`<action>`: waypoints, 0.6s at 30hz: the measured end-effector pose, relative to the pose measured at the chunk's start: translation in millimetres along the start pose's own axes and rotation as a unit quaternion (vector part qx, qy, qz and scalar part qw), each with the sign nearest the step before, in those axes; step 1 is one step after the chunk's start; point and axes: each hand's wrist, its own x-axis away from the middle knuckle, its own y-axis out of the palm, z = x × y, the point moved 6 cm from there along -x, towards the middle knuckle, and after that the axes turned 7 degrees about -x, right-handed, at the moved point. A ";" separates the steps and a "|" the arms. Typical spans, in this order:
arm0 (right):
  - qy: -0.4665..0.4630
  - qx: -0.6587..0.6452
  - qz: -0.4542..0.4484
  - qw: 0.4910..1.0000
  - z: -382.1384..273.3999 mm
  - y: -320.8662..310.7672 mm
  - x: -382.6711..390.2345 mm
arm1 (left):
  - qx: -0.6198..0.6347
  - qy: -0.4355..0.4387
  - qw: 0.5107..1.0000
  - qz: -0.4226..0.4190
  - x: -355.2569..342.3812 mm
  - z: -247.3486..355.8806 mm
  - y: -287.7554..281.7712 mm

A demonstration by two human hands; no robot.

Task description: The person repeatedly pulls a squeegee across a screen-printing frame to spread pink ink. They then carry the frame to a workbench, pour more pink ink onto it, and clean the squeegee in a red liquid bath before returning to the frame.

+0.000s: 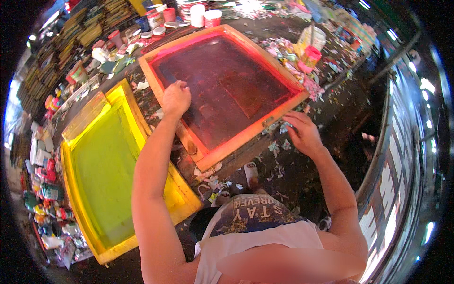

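A screen-printing frame (pixel 255 140) with wooden sides and dark red mesh lies tilted in front of me, its inner edges stained bright red. Over its left side is my left hand (pixel 176 98), fingers curled closed; what they hold, if anything, is hidden. My right hand (pixel 304 134) is by the frame's near right side, with fingers stretched out and the thumb apart; whether the fingertips touch the wood I cannot tell. To the left, a second screen frame (pixel 106 182), yellow with yellow-green mesh, leans at an angle behind my left forearm.
Paint tubs (pixel 213 19) and cans stand beyond the red frame. A pink-red bucket (pixel 309 57) sits among paper scraps at the right. Bottles and containers (pixel 52 191) crowd the far left. Stacked wooden frames (pixel 92 31) fill the back left. Scraps litter the dark floor.
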 end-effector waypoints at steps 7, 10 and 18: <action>-0.133 0.023 -0.166 0.977 76.3 131.4 -162.3 | -0.208 -0.084 0.974 0.041 28.4 -31.0 -6.5; -0.166 0.001 -0.145 0.975 89.6 183.0 -196.6 | -0.178 -0.186 0.966 0.029 39.9 -26.7 1.1; -0.192 0.044 -0.224 0.954 188.9 246.1 -280.4 | -0.226 -0.252 0.935 0.105 42.3 -36.1 26.8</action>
